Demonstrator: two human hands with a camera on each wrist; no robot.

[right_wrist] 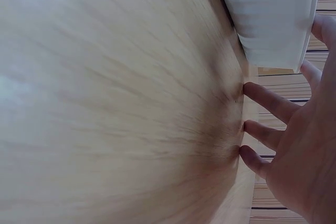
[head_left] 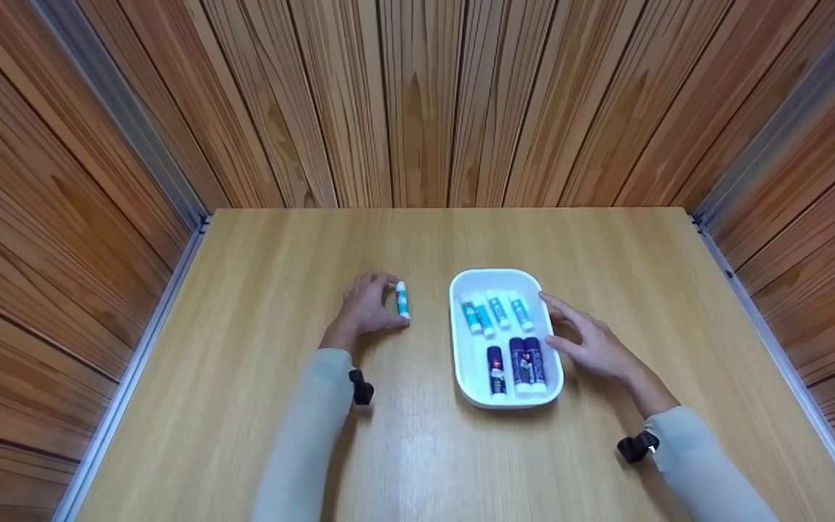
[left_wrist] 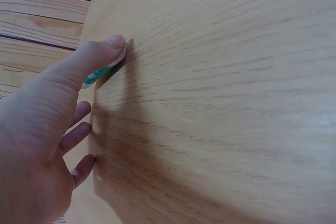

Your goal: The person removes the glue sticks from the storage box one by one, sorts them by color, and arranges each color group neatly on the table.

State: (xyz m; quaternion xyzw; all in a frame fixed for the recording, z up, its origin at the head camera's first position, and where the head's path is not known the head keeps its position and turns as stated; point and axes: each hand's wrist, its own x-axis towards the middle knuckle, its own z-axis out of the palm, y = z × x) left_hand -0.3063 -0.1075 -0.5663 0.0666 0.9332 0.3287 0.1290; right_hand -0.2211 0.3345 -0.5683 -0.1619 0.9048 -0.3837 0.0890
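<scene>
A small teal-and-white glue stick (head_left: 402,300) lies on the table left of the white tray (head_left: 464,388). My left hand (head_left: 372,304) spans it lengthwise, with the thumb at its near end and a finger by its far end. In the left wrist view the thumb (left_wrist: 94,56) covers part of the glue stick (left_wrist: 97,75). My right hand (head_left: 591,344) touches the tray's right rim with thumb and index finger. Its other fingers (right_wrist: 270,100) reach down to the tabletop, as the right wrist view shows.
Inside the tray, several small teal glue sticks (head_left: 498,310) lie in the far half. Three larger purple glue sticks (head_left: 496,370) lie in the near half. Wooden panels (head_left: 417,109) wall the table (head_left: 301,246) at the back and both sides.
</scene>
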